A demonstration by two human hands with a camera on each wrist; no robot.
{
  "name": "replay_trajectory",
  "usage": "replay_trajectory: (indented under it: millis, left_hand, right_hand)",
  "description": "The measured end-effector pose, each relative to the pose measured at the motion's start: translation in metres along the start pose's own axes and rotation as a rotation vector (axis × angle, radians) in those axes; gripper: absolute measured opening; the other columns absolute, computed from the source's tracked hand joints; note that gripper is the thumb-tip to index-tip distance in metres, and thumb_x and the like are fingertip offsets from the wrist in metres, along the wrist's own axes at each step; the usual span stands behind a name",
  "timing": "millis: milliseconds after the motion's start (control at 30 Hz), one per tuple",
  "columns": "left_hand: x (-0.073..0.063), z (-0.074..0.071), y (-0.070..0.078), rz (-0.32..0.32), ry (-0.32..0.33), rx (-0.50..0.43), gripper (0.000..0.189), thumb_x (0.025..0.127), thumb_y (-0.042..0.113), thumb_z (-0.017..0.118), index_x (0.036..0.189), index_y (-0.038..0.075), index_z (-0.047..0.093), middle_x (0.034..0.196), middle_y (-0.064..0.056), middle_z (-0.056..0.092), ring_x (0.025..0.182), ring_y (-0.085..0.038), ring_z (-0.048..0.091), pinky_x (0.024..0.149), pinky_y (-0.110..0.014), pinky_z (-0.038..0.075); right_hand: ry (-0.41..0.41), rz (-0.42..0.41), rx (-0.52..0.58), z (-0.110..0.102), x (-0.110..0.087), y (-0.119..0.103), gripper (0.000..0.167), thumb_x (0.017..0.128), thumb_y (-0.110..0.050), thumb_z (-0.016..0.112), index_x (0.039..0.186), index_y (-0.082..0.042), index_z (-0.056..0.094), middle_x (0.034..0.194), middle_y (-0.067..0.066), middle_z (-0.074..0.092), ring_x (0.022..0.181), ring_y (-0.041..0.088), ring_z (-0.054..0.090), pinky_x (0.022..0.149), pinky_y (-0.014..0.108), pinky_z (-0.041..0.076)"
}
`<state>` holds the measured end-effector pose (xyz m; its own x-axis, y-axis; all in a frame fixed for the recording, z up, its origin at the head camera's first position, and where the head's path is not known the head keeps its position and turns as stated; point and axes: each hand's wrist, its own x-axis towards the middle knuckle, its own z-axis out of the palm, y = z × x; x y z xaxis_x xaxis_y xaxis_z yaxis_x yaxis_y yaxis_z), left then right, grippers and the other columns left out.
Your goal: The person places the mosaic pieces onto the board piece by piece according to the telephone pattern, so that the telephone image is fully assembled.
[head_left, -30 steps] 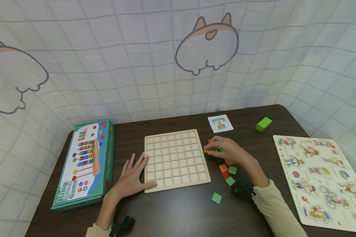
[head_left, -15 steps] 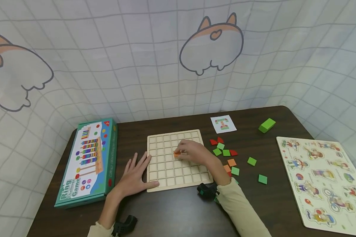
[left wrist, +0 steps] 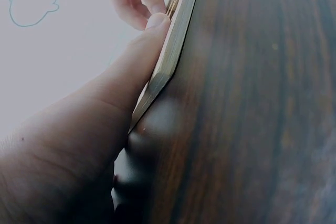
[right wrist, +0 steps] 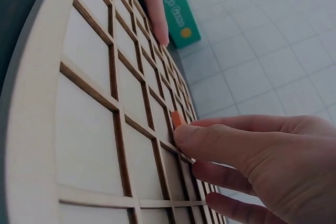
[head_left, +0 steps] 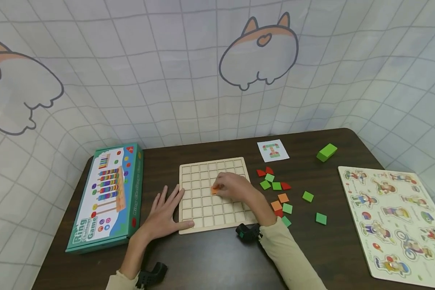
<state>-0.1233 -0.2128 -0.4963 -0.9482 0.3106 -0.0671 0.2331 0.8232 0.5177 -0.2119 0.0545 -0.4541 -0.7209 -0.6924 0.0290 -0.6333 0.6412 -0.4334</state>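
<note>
A pale wooden grid board (head_left: 199, 211) lies on the dark table, divided into square cells by thin ridges. My right hand (head_left: 233, 187) is over its middle and pinches an orange square tile (head_left: 214, 190) between thumb and fingers. In the right wrist view the orange tile (right wrist: 177, 119) sits at a cell, partly hidden by the thumb. My left hand (head_left: 164, 211) rests at the board's left edge with fingers spread. Its thumb (left wrist: 157, 22) lies on the board's near rim in the left wrist view.
Right of the board lie several green tiles (head_left: 276, 186), orange tiles (head_left: 283, 198) and red quarter-round pieces (head_left: 285, 185). Behind them are a pattern card (head_left: 280, 155) and a green block (head_left: 326, 153). A game box (head_left: 137, 193) stands left, a picture puzzle board (head_left: 380, 209) right.
My right hand has moved left from the loose pieces to the board's middle, carrying the orange tile. During the last half second it has barely shifted. The left hand stays at the board's edge.
</note>
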Motion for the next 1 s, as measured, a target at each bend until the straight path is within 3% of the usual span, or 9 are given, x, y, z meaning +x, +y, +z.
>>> replay_trajectory:
  millis: [433, 600, 767, 1000]
  left_hand:
    - [0.001, 0.000, 0.000, -0.001, -0.001, 0.001, 0.105, 0.077, 0.064, 0.068, 0.157, 0.020, 0.017, 0.165, -0.006, 0.010, 0.151, -0.042, -0.004, 0.117, -0.064, -0.003]
    - [0.001, -0.001, 0.001, 0.002, -0.005, 0.003, 0.105, 0.077, 0.065, 0.068, 0.157, 0.020, 0.017, 0.165, -0.006, 0.010, 0.151, -0.042, -0.004, 0.117, -0.064, -0.003]
    - [0.000, -0.001, -0.001, 0.009, -0.005, 0.003, 0.104, 0.077, 0.064, 0.068, 0.157, 0.021, 0.017, 0.165, -0.006, 0.009, 0.151, -0.042, -0.004, 0.117, -0.064, -0.003]
    - [0.000, 0.001, -0.001, 0.009, -0.003, 0.005, 0.104, 0.078, 0.064, 0.068, 0.157, 0.021, 0.017, 0.165, -0.007, 0.010, 0.151, -0.043, -0.004, 0.117, -0.065, -0.002]
  right_hand:
    - [0.010, -0.009, -0.054, 0.002, 0.000, -0.002, 0.017, 0.090, -0.021, 0.070, 0.103, -0.012, 0.076, 0.104, 0.001, 0.068, 0.096, 0.018, 0.063, 0.081, 0.034, 0.054]
    - [0.023, -0.003, -0.073, 0.000, -0.006, 0.000, 0.023, 0.089, -0.026, 0.071, 0.108, -0.013, 0.075, 0.117, 0.004, 0.065, 0.109, 0.022, 0.059, 0.090, 0.037, 0.053]
    - [0.072, 0.023, 0.033, -0.014, -0.031, 0.014, 0.033, 0.090, -0.023, 0.069, 0.120, -0.010, 0.069, 0.126, 0.009, 0.061, 0.120, 0.026, 0.054, 0.096, 0.042, 0.050]
    - [0.104, 0.117, 0.074, -0.035, -0.091, 0.055, 0.049, 0.089, -0.025, 0.070, 0.134, -0.009, 0.058, 0.134, 0.015, 0.055, 0.124, 0.034, 0.051, 0.094, 0.051, 0.050]
